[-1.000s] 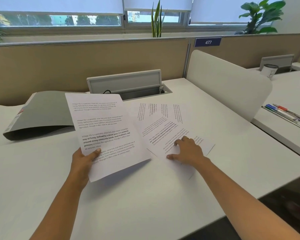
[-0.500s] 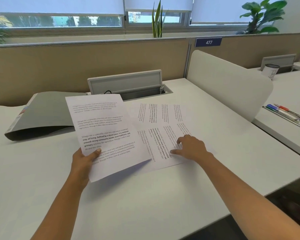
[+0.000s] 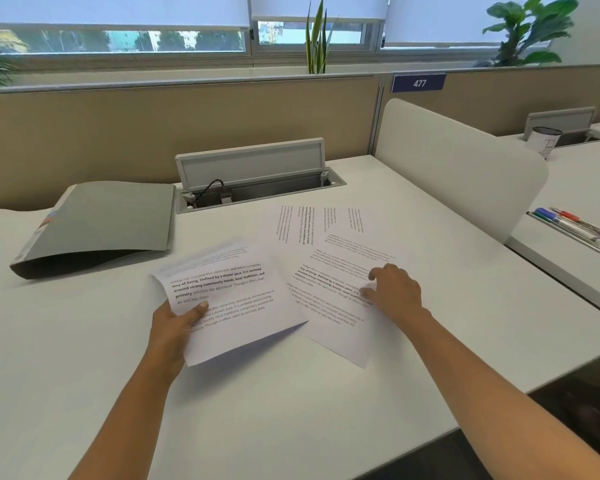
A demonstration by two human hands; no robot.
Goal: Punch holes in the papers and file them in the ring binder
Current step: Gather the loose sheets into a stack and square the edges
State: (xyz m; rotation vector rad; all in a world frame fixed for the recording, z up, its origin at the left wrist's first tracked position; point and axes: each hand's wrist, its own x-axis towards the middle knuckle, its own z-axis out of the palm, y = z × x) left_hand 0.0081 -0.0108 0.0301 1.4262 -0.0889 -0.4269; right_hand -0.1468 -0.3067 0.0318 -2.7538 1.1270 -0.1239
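My left hand [image 3: 175, 323] grips a printed sheet [image 3: 236, 313] by its lower left corner, thumb on top; the sheet tilts low over the white desk [image 3: 84, 375] and its top edge is blurred. My right hand [image 3: 394, 294] rests with bent fingers on a second printed sheet [image 3: 329, 306] lying flat and skewed on the desk. A third sheet [image 3: 312, 223] lies behind it, text running sideways. A grey ring binder [image 3: 101, 223] lies closed at the back left. No hole punch is in view.
An open cable hatch [image 3: 253, 181] with a raised lid sits behind the papers. A white curved divider [image 3: 465, 174] borders the desk on the right. Beyond it lie several pens [image 3: 575, 226] and a cup [image 3: 544, 142]. Tan partition walls close the back.
The sheet in my left hand has dropped lower and flatter toward the desk. My right hand has turned the sheet beneath it, so its text now reads nearly upright.
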